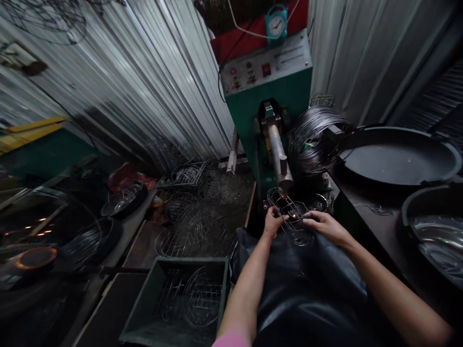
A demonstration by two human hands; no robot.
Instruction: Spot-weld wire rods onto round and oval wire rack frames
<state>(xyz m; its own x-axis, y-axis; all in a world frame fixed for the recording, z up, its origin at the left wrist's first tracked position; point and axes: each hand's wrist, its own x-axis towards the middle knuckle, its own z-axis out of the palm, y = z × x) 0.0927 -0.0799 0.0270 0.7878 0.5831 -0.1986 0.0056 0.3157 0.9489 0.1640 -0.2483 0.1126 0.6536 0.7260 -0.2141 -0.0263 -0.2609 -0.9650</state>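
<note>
A round wire frame is held between my two hands beneath the metal arm of a green machine. Pinched on the frame's left side is my left hand. My right hand grips its right side with thumb and fingers together. Small orange glowing spots show at the wire, just under the arm's tip. A dark apron covers my lap below the frame.
At lower left stands a green crate with round wire racks. Wire pieces lie on the floor beyond it. Right of the machine are a wire coil, a wide black pan and another black container. A teal clock hangs above.
</note>
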